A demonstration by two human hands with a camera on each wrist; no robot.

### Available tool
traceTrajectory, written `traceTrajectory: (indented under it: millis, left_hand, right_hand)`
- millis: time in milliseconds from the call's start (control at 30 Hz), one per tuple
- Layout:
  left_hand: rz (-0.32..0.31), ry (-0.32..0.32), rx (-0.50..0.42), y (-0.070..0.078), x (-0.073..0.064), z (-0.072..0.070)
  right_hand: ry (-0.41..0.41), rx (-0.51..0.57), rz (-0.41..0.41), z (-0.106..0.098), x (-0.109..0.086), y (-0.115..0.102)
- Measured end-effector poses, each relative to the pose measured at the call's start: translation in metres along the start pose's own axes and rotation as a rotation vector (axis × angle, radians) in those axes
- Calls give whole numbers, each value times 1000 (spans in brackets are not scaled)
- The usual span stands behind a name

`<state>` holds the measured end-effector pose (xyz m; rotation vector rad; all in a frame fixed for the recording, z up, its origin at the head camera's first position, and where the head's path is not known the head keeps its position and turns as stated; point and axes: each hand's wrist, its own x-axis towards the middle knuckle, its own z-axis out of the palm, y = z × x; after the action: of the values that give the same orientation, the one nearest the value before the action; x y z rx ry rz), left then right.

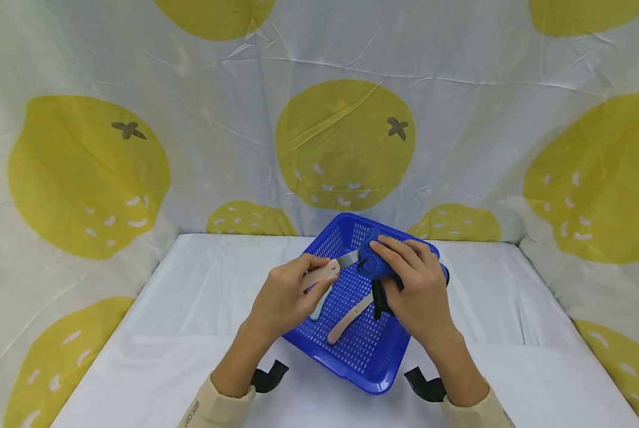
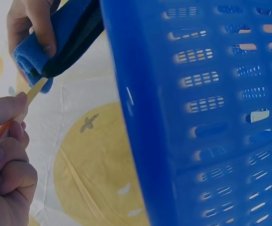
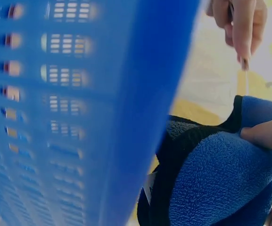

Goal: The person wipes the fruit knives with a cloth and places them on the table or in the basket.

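Observation:
My left hand (image 1: 279, 297) pinches the pale pink handle of a folding knife (image 1: 319, 274), whose metal blade points up and to the right. A blue towel (image 1: 371, 261) with a dark border is bunched in my right hand (image 1: 421, 291), its fold around the far part of the blade. In the left wrist view the blade (image 2: 36, 89) runs into the folded towel (image 2: 72, 28), which hides its tip. Seen from the right wrist, the towel (image 3: 216, 179) hangs in loose folds with a thumb pressed on top. Both hands are above a blue plastic basket (image 1: 346, 373).
Inside the basket lie another pink-handled knife (image 1: 348, 321) and a pale blue handle (image 1: 320, 306), partly hidden by my left hand. The basket sits at an angle on a white-covered table (image 1: 191, 297). A lemon-print curtain (image 1: 458, 142) closes off the back and sides.

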<state>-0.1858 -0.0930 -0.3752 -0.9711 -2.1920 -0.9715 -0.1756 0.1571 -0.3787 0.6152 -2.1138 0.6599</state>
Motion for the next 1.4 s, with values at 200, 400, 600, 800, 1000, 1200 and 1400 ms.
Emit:
traceTrajectory:
  millis: [200,400,600,800,1000,1200,1400]
  left_hand:
    - [-10,5,-15,0,1,-3]
    - [-44,23,-43,-2,1,-5]
    - [-101,37,-21,-6,1,-3]
    - [-126,33,-26,-7,1,-1]
    - [-126,22,-20,-6,0,2]
    - [-94,10,-1,-6,0,6]
    - [-76,-10,23,0,0,6]
  right_hand:
    - [38,6,48,-9,2,15]
    - [43,39,114,-15,3,24]
    - [43,117,149,-14,1,19]
    - [-15,241,137,-6,-1,6]
    - [-52,300,102,1,-3,-8]
    - [-76,331,48,6,-5,-23]
    - [-105,296,19,8,-5,-28]
